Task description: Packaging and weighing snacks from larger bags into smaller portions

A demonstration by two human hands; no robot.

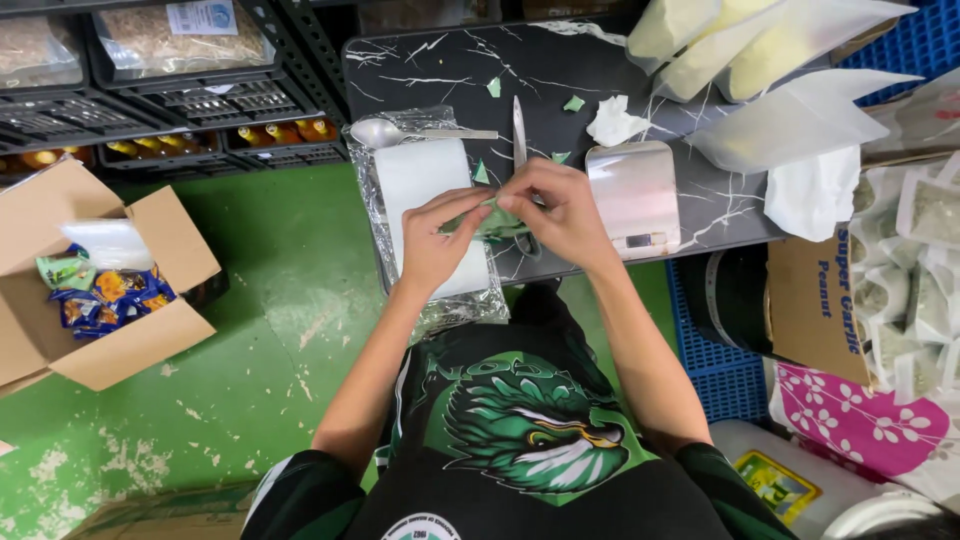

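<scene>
Between both sets of fingertips, over the near edge of the dark table, sits a small green packet. The left hand pinches its left end and the right hand pinches the right end, both closed on it, so the packet hangs just above the table, not resting on it.

Under the left hand lies a white sheet on crinkled clear plastic. A spoon lies beyond the sheet, and a thin metal tool points away from the hands. Just right of the right hand stands a small scale. Green scraps and a crumpled white wad lie further back, with clear bags at the far right. An open carton of coloured packets sits on the green floor to the left.

The packet is small and the hold is by fingertips only; I judge that an uneven pull could tear it or spill its contents onto the sheet, and a slip could drop it off the near edge.
</scene>
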